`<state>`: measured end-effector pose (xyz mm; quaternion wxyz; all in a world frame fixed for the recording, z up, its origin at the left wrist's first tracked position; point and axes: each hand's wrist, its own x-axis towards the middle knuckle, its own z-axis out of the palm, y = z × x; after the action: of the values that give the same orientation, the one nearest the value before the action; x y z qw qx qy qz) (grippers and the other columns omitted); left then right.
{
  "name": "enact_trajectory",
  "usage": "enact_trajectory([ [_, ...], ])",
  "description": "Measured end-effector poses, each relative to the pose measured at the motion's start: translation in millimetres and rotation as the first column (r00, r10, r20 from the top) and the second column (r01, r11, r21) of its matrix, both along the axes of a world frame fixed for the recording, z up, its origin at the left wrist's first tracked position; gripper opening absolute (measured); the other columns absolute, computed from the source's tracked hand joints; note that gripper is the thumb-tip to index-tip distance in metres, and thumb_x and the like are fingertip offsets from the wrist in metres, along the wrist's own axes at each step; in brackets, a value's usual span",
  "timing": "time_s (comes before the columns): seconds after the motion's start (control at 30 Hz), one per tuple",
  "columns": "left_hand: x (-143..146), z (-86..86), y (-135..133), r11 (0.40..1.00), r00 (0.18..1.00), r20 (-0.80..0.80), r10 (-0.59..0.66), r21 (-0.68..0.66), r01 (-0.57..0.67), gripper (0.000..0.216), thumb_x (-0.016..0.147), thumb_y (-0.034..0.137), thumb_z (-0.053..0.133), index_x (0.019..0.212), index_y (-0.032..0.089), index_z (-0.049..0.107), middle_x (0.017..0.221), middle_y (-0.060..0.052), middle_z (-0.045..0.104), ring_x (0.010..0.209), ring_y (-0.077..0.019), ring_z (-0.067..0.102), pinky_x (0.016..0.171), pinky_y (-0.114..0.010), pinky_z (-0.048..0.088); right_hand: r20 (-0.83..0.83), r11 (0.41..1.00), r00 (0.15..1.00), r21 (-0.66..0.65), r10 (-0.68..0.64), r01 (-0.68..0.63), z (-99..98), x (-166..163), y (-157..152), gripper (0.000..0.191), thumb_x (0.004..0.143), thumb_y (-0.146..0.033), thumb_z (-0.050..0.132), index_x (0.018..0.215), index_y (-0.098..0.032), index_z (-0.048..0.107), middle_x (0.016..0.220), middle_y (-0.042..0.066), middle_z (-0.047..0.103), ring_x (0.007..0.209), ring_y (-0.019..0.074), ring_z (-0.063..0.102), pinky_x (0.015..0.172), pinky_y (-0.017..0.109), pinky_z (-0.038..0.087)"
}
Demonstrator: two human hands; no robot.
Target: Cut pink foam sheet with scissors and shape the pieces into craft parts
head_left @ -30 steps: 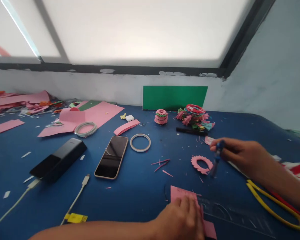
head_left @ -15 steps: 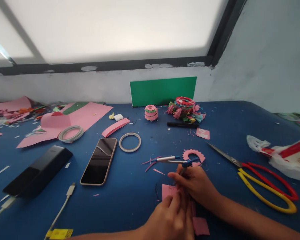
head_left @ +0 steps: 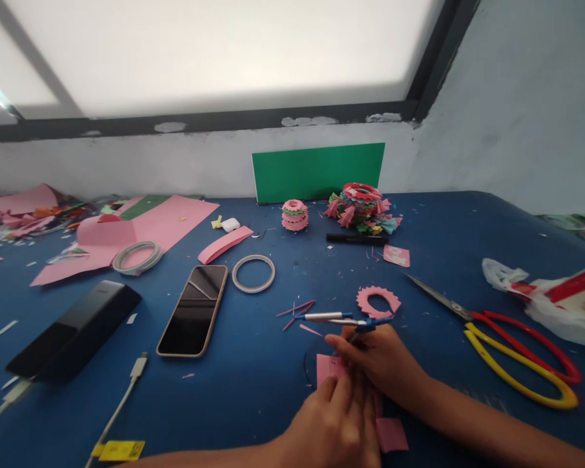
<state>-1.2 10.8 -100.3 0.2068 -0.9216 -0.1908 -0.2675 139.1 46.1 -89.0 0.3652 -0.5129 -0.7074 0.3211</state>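
Note:
My left hand presses a pink paper strip down on the blue table, its fingers together over the paper and covering most of it. Beside it, my right hand is closed in a pinch on what looks like a drawing compass, with a blue joint and a grey leg pointing down at the strip. A white-and-blue pen-like arm sticks out to the left from it. The tip at the paper is hidden by fingers. Just beyond the right hand lies a toothed pink paper ring.
Large scissors lie open on the right, near a plastic bag. A phone, tape roll, black power bank and cable are to the left. Stacked paper rings and a black marker are farther back.
The view has tipped slightly, so the table things appear a little higher. Both hands keep nearly the same place and hold; the compass head has turned slightly.

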Motion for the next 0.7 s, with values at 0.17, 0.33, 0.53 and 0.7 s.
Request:
enact_trajectory([
  [0.17, 0.2, -0.7, -1.5, 1.0, 0.999, -0.05, 0.003, -0.008, -0.004, 0.029, 0.081, 0.01, 0.04, 0.095, 0.005, 0.065, 0.097, -0.013, 0.069, 0.088, -0.022, 0.063, 0.071, -0.029, 0.045, 0.016, 0.999, 1.0, 0.032, 0.009, -0.01, -4.2, -0.2, 0.7, 0.043, 0.084, -0.043, 0.049, 0.049, -0.018, 0.044, 0.043, -0.004, 0.044, 0.04, 0.0085, 0.041, 0.041, 0.02, 0.035],
  [0.33, -0.7, -0.9, -2.5, 1.0, 1.0, -0.003, -0.006, -0.024, 0.006, 0.028, 0.079, 0.008, 0.04, 0.091, 0.006, 0.066, 0.094, -0.011, 0.07, 0.086, -0.0212, 0.064, 0.072, -0.028, 0.045, -0.111, 1.0, 0.994, -0.005, 0.009, -0.01, 12.2, 11.8, 3.0, 0.04, 0.083, -0.045, 0.05, 0.055, -0.017, 0.054, 0.048, -0.001, 0.055, 0.042, 0.0096, 0.049, 0.041, 0.019, 0.04],
  [0.53, 0.6, -5.4, 0.9, 1.0, 0.999, 0.03, -0.012, -0.025, 0.013, 0.026, 0.077, 0.007, 0.042, 0.088, 0.006, 0.066, 0.09, -0.009, 0.071, 0.084, -0.0198, 0.065, 0.071, -0.027, 0.046, -0.099, 0.989, 0.985, -0.042, -0.144, 0.14, 21.0, 67.6, -20.6, 0.041, 0.088, -0.051, 0.038, 0.076, -0.02, 0.062, 0.06, 0.003, 0.066, 0.05, 0.0145, 0.061, 0.045, 0.021, 0.051],
  [0.7, 1.2, -10.6, 2.6, 1.0, 0.997, 0.081, -0.012, -0.026, 0.014, 0.027, 0.079, 0.007, 0.04, 0.086, 0.009, 0.066, 0.088, -0.006, 0.072, 0.083, -0.0179, 0.064, 0.07, -0.026, 0.046, 0.211, 0.988, 0.969, 0.112, -0.13, 0.108, -6.5, 116.3, -53.4, 0.02, 0.079, -0.043, 0.056, 0.07, -0.026, 0.063, 0.078, 0.005, 0.072, 0.068, 0.0211, 0.068, 0.056, 0.023, 0.056],
])
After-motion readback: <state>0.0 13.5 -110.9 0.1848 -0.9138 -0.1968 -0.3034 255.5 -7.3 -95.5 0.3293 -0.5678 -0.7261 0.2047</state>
